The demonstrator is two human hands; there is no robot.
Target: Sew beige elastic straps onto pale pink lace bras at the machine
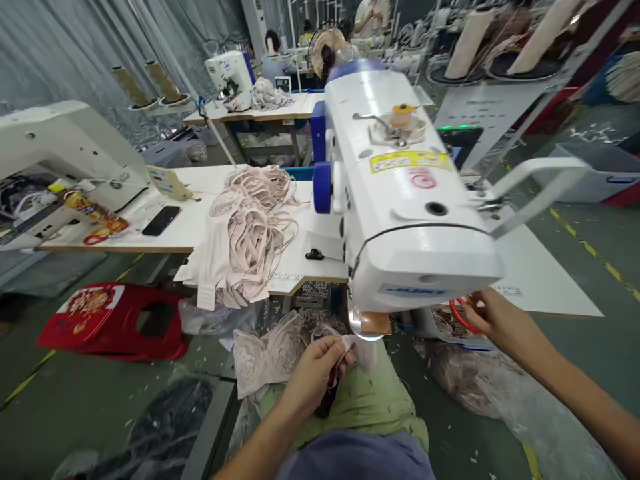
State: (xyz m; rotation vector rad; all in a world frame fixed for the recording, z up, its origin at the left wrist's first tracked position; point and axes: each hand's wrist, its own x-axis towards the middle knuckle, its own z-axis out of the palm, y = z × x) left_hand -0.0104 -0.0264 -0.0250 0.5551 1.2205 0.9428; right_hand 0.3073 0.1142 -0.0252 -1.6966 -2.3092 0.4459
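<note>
My left hand [320,367] is closed on the edge of a beige bra [283,350], just below and left of the needle area of a white sewing machine [425,267]. The bra's cups hang to the left of that hand, over the lap. Off to the right of the machine head, my right hand [483,313] has its fingers closed round the red handles of scissors [461,315]. The scissors' blades are not visible.
Beige straps and fabric [250,233] are heaped on the table left of the machine. A black phone [161,221] lies farther left. A red stool [120,320] stands on the floor. Below my right hand is a bin [450,333] with fabric pieces.
</note>
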